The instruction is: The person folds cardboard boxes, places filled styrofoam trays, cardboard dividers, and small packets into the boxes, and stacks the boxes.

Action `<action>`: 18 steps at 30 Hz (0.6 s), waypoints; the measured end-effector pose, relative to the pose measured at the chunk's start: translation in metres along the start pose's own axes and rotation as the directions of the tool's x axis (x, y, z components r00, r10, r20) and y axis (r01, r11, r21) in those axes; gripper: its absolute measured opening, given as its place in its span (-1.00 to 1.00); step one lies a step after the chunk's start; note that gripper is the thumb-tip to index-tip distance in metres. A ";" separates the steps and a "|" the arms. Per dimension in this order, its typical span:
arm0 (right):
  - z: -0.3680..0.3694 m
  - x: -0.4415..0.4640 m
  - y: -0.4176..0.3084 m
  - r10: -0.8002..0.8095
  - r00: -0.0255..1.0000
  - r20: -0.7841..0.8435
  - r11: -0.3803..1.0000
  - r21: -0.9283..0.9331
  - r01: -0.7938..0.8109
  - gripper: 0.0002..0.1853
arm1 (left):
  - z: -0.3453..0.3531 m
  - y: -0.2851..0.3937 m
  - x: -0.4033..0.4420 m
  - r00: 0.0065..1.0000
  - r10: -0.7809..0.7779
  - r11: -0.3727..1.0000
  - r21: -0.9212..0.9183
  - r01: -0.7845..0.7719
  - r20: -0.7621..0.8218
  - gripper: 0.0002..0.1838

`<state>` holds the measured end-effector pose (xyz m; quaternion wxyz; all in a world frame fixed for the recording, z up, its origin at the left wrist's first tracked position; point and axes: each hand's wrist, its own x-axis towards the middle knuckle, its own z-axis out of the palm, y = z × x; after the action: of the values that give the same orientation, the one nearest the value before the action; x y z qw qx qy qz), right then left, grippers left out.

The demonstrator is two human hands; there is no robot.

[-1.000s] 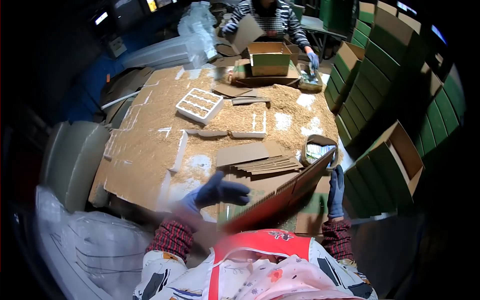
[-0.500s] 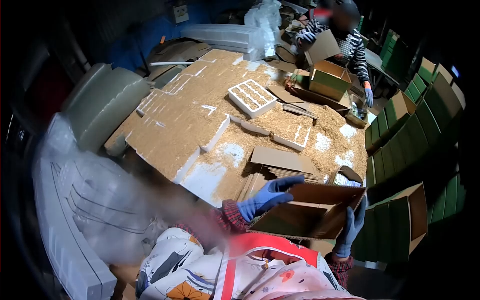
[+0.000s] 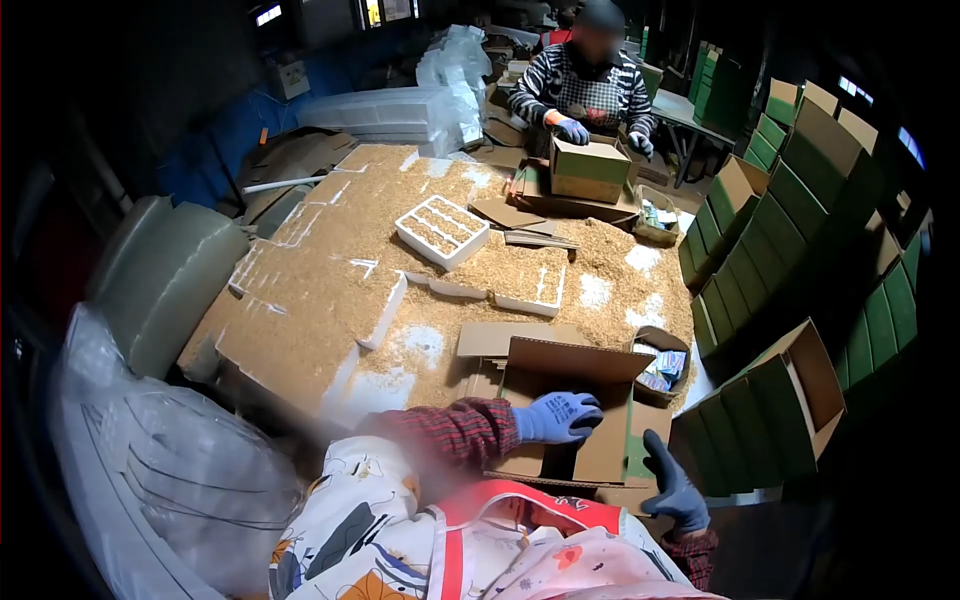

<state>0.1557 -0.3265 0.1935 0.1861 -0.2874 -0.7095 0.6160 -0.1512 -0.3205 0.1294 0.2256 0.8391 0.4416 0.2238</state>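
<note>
A cardboard box (image 3: 575,365) with green outer sides stands in front of me at the table's near edge. Its far flap is upright, and side flaps are folded inward over a dark gap. My left hand (image 3: 558,417), in a blue glove, lies on the flaps with its fingers slightly bent, pressing rather than gripping. To the right of the box, my right hand (image 3: 680,492) is open, thumb apart from the fingers, with nothing in it. Flat cardboard pieces (image 3: 520,338) lie behind the box. A small bin (image 3: 683,385) of colourful packets sits beyond its right corner.
Loose golden grain-like material covers the table (image 3: 385,390), with a white divided foam tray (image 3: 443,232) on top. Across it, a co-worker (image 3: 585,90) handles another box (image 3: 590,170). Green cartons (image 3: 750,270) are stacked at right; plastic-wrapped white foam (image 3: 170,430) stands at left.
The box has gone from tilted in both hands to standing on the table, flaps partly folded. My right hand has let go. The co-worker's box now has its top flaps down.
</note>
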 end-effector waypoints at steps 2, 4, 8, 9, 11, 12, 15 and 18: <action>0.021 0.008 0.007 -0.022 0.999 -0.045 0.970 -0.242 0.010 0.09 | -0.004 -0.001 -0.003 0.999 -0.004 0.998 -0.069 0.007 0.039 -0.55; 0.028 0.028 0.049 0.074 0.933 -0.351 0.978 0.208 0.001 -0.09 | -0.019 -0.006 0.000 0.917 -0.175 0.205 -0.898 0.389 0.358 -0.56; 0.023 0.044 0.040 0.050 0.843 -0.536 0.976 0.205 0.073 -0.27 | -0.069 0.013 -0.060 0.928 0.276 0.957 -0.019 -0.289 -0.251 -0.54; 0.019 0.047 0.055 0.060 0.898 -0.437 0.975 0.219 0.042 -0.28 | -0.060 0.009 -0.084 0.947 0.251 0.952 -0.128 -0.279 -0.200 -0.52; 0.021 0.058 0.052 0.093 0.932 -0.350 0.975 0.222 -0.014 -0.28 | -0.061 -0.002 -0.106 0.949 0.288 0.951 -0.079 -0.300 -0.131 -0.47; 0.020 0.069 0.058 0.035 0.909 -0.416 0.992 0.124 0.019 -0.29 | -0.057 -0.002 -0.104 0.946 0.304 0.945 -0.089 -0.315 -0.113 -0.47; 0.018 0.085 0.034 0.136 0.880 -0.456 0.990 0.087 -0.107 -0.26 | -0.047 -0.002 -0.093 0.955 -0.257 0.596 -0.802 0.038 -0.146 -0.47; 0.009 0.088 0.051 0.232 0.838 -0.495 0.969 0.039 -0.244 -0.02 | -0.047 -0.002 -0.093 0.819 -0.497 0.417 -0.906 -0.064 -0.287 -0.49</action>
<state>0.0915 -0.2734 0.1336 0.2803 -0.5240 -0.6043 0.5307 -0.2271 -0.3893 0.1491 0.5301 0.4318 0.4095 0.6040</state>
